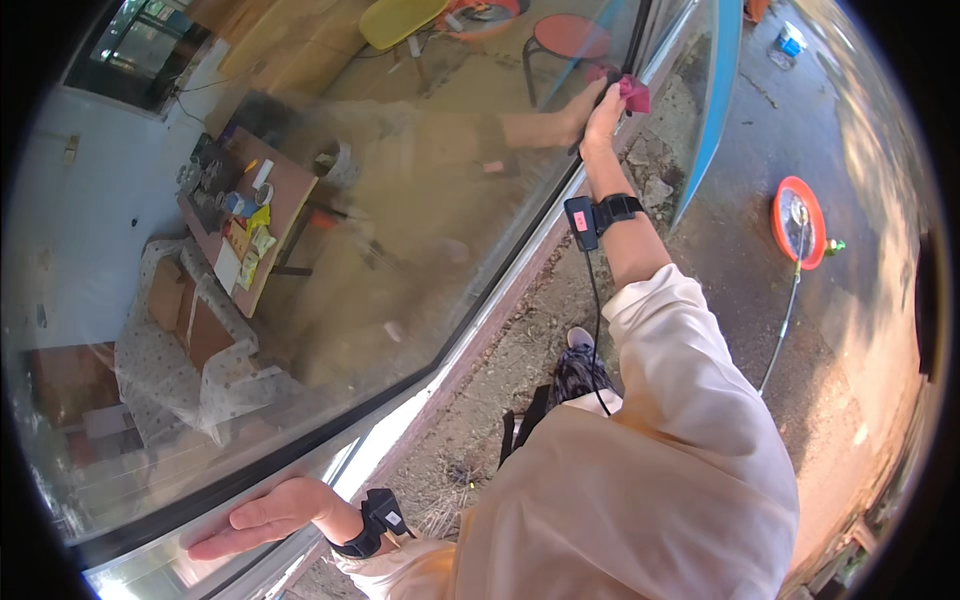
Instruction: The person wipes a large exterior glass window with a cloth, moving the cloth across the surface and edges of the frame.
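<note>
My right hand (pixel 602 124) presses a magenta cloth (pixel 634 95) against the dark edge of a glass window pane (pixel 450 247), near the pane's far end. Part of the cloth sticks out past my fingers, and the glass mirrors the hand and forearm. Down at the lower left, my left hand (pixel 274 514) rests on the pale metal window frame (pixel 480 311) with fingers stretched out and nothing held. Each wrist carries a black strap with a small box; a cable runs from the right one (pixel 581 223).
Through the glass show a cluttered table (pixel 281 217), a plastic-draped chair (pixel 195 322) and a red round stool (pixel 571 36). A blue-edged open panel (pixel 709 127) stands beyond my right hand. On the wet ground sits an orange basin (pixel 787 196) with a hose (pixel 782 322) running to it.
</note>
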`<state>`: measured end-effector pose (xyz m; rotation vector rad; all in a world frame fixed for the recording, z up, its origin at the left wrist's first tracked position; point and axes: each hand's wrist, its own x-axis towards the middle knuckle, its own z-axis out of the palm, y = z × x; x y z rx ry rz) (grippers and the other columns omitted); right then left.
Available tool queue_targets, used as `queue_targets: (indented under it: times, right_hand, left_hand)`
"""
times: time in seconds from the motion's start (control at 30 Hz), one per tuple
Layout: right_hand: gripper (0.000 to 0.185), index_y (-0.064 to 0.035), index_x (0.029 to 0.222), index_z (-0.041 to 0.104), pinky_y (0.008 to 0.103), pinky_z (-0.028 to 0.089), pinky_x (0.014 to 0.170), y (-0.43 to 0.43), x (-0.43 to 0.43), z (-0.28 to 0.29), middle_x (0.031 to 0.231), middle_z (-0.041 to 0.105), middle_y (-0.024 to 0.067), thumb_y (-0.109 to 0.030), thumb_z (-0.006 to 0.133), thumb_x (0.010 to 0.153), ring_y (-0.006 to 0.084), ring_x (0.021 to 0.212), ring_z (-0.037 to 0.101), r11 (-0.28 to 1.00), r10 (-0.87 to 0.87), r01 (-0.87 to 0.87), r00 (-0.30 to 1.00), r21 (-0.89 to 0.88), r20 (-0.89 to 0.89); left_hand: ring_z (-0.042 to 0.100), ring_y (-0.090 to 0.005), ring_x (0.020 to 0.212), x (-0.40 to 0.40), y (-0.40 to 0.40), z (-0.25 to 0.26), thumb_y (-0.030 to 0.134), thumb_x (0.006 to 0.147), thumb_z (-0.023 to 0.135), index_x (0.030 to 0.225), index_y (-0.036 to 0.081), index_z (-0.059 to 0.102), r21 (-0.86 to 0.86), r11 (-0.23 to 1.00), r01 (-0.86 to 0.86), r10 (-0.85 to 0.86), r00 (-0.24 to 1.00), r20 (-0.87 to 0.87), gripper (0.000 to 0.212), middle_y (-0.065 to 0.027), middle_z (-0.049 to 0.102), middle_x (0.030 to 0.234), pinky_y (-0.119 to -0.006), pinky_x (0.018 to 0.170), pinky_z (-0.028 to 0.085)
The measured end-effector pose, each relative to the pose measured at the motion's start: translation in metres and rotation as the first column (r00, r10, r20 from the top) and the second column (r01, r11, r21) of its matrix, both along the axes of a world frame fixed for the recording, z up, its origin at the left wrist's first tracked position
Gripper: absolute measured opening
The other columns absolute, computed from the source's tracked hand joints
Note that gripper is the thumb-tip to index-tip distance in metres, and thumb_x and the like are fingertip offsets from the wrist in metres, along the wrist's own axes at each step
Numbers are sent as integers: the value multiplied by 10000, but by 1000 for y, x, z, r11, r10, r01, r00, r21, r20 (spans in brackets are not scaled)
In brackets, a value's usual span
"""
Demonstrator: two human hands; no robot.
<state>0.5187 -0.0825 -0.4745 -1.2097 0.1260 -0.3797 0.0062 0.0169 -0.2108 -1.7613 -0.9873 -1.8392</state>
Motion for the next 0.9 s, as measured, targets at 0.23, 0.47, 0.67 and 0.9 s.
queue_targets:
  times: [0.23,0.47,0.67,0.9]
  right_hand:
    - [618,35,1326,372,398,295,1037,4,-80,-82,1362,392,211,-446,321,941,330,1244,385,986,97,-138,930,-93,-353]
    - [615,64,1392,211,391,99,1130,51,-302,-90,1462,180,247,-373,303,968,357,1359,165,980,162,-190,936,-61,-314]
    - [615,48,1392,179,441,83,1102,72,-441,82,1448,175,232,-315,386,941,377,1346,129,933,349,-355,933,-59,-91]
    - [494,10,1201,485,611,144,1011,64,-424,297,1326,354,227,-288,560,814,460,1275,229,924,294,-31,698,-382,653]
  left_hand:
    - [198,-308,1361,-11,-7,-7,245,990,280,1413,-67,109,-41,997,62,-62,998,-13,553,-223,122,1478,-384,1093,225]
    - [181,-325,1368,-17,-2,-14,188,981,300,1412,-78,89,-22,965,263,-263,963,-49,548,-231,113,1481,-403,1110,180]
    - [205,-376,1351,-13,9,-7,124,972,327,1407,-79,119,44,923,383,-373,916,-146,524,-247,162,1465,-444,1097,200]
    - [211,-401,1340,-8,7,-7,115,978,341,1416,-48,118,65,936,346,-325,919,-223,518,-245,154,1465,-485,1082,217]
